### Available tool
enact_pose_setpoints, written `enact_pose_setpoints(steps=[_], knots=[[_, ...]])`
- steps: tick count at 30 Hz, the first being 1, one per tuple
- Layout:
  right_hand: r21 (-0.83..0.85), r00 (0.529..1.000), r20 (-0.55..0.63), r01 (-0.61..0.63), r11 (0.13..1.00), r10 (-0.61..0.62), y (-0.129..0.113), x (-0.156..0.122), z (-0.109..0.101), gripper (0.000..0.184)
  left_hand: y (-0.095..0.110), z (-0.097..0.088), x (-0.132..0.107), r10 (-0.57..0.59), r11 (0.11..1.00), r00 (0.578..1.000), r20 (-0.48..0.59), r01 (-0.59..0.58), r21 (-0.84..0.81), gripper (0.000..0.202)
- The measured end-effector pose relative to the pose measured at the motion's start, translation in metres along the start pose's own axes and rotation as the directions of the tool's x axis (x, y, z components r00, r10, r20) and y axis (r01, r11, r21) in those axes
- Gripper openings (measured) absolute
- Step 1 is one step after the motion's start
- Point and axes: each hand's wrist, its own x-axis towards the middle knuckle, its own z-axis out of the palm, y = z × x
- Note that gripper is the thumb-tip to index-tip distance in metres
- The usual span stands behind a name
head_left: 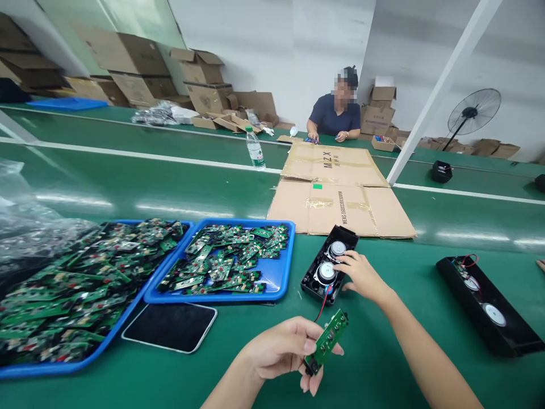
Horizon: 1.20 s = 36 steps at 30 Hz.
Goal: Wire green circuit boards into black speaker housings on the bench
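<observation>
My left hand [283, 352] grips a small green circuit board [327, 339] low in the middle; a red wire [321, 307] runs up from it to a black speaker housing [328, 264]. That housing lies open on the green mat with two round speakers inside. My right hand [361, 276] rests its fingers on the housing's right edge, next to the speakers.
Two blue trays, one [279, 272] in the middle and one [63, 363] at left, hold several green circuit boards. A phone [170, 326] lies face down by them. A second speaker housing [489, 304] lies right. Flattened cardboard [340, 193], a water bottle [255, 149] and a seated person [334, 113] are beyond.
</observation>
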Motion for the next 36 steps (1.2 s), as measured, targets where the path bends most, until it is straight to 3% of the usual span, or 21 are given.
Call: enact_pose_setpoints(steps=[3,6,8,12,17,20,23,25,28,30,33,36], knots=[[-0.038,1.000,-0.001,-0.017,0.999,0.017,0.010,0.000,0.022,0.046,-0.001,-0.004,-0.005,0.084,0.996,0.995,-0.054,-0.084,0.006,0.046],[-0.092,0.998,-0.019,-0.058,0.994,0.056,0.008,-0.005,0.027,0.040,0.000,-0.009,-0.012,0.217,0.976,0.965,-0.150,-0.215,0.025,0.043],[-0.124,0.996,-0.036,-0.087,0.988,0.083,0.000,-0.010,0.026,0.041,0.003,-0.012,-0.018,0.319,0.947,0.915,-0.246,-0.319,0.041,0.040],[-0.177,0.987,-0.072,-0.154,0.972,0.143,-0.033,-0.027,0.026,0.046,0.007,-0.016,-0.033,0.467,0.873,0.775,-0.426,-0.480,0.082,0.033],[-0.212,0.980,-0.055,-0.201,0.956,0.194,-0.079,-0.053,0.033,0.046,0.008,-0.028,-0.048,0.512,0.834,0.664,-0.546,-0.537,0.129,0.027],[-0.191,0.975,-0.068,-0.222,0.956,0.213,-0.095,-0.053,0.031,0.046,0.006,-0.035,-0.054,0.522,0.817,0.580,-0.626,-0.552,0.170,0.023],[-0.086,0.962,-0.161,-0.235,0.968,0.220,-0.108,-0.032,0.028,0.044,0.005,-0.038,-0.057,0.528,0.799,0.502,-0.685,-0.567,0.201,0.026],[-0.004,0.967,-0.193,-0.170,0.985,0.166,-0.116,-0.014,0.030,0.047,0.006,-0.036,-0.058,0.527,0.798,0.477,-0.704,-0.562,0.216,0.030],[0.093,0.979,-0.188,-0.067,0.993,0.083,-0.124,0.009,0.038,0.029,0.006,-0.031,-0.057,0.535,0.804,0.440,-0.721,-0.527,0.275,0.032],[0.256,0.969,-0.216,-0.065,0.964,0.123,-0.126,0.016,0.040,0.023,0.005,-0.029,-0.056,0.557,0.801,0.398,-0.729,-0.488,0.346,0.031],[0.624,0.937,-0.206,-0.097,0.775,0.283,-0.126,0.017,0.030,0.015,0.002,-0.028,-0.055,0.583,0.800,0.367,-0.725,-0.413,0.435,0.023],[0.806,0.917,-0.117,-0.137,0.576,0.381,-0.124,0.016,0.014,0.013,0.000,-0.027,-0.053,0.605,0.792,0.371,-0.704,-0.369,0.486,0.016]])
